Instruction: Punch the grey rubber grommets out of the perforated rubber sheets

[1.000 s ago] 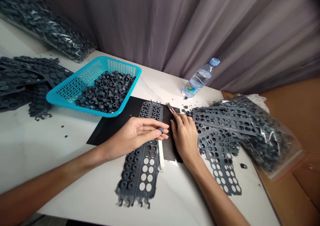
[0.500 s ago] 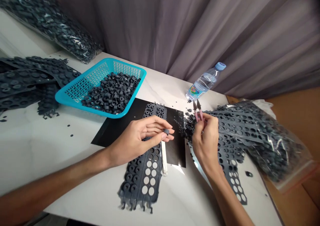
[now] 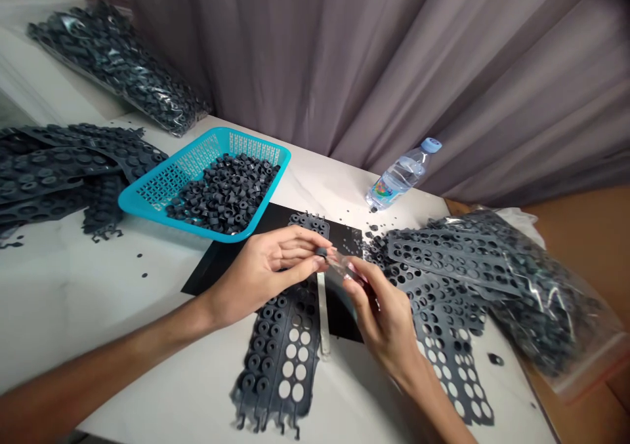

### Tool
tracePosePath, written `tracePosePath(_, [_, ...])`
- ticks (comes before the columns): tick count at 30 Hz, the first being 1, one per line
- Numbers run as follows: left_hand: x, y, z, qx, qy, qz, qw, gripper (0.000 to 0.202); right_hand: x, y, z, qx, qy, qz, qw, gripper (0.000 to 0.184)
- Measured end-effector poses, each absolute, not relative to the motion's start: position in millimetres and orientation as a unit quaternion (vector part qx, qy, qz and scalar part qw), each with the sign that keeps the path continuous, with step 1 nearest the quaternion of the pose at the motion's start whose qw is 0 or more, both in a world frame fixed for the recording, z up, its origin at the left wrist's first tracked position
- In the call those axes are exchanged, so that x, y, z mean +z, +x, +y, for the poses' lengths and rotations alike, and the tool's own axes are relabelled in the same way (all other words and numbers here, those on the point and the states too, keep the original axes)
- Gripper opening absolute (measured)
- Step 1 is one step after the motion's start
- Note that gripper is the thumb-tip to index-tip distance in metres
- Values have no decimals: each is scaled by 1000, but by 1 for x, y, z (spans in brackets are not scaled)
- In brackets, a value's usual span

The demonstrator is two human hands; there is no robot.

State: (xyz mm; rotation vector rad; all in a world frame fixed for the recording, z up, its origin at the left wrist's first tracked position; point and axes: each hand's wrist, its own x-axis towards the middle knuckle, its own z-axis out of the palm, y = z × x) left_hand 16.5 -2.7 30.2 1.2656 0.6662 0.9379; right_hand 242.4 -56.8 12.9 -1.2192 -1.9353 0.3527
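Two bare hands meet over the work strip. The left hand [image 3: 275,260] pinches one small rubber piece [image 3: 321,252] between thumb and fingertips, other fingers stretched alongside; the piece sits out at the very tips, probably so its edge is free for the blades. The right hand [image 3: 386,309] is curled around small snips [image 3: 339,267], tips aimed left at that piece — blurred, so can't tell if they touch it or whether the blades are apart. Holding both tools and piece in mid-air at close range likely gives good sight of the edge.

Below: a rubber sheet [image 3: 281,357] lies lengthwise in front of the person, partly on a black mat [image 3: 342,313], ring pieces in its left columns, bare holes at the near end of its right ones; handy for the left hand, it seems. A white stick [image 3: 323,316] lies along its right side, purpose unclear.

Blue basket [image 3: 182,225] stands on the left hand's side, loose pieces [image 3: 226,195] heaped inside — presumably for a short reach. Punched sheets [image 3: 447,260] and dark scraps [image 3: 377,252] lie on the right, beside a filled bag [image 3: 541,306]. Bottle [image 3: 401,175] stands farther back, tilted-looking in this view, out of the hands' way.
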Motion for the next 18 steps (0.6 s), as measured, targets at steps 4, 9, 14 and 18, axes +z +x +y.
tracePosePath(4, [32, 16, -2, 407, 563, 303, 652, 24, 5, 246, -50, 43, -446, -798, 404, 23])
tracePosePath(9, [36, 16, -3, 406, 560, 311, 652, 25, 4, 249, -52, -23, -425, -804, 416, 33])
tracePosePath(14, [39, 17, -4, 411, 548, 300, 664, 21, 9, 252, -54, -44, -421, -805, 415, 37])
tracePosePath(18, [37, 16, -5, 406, 548, 302, 666, 22, 10, 254, -53, -37, -421, -817, 393, 39])
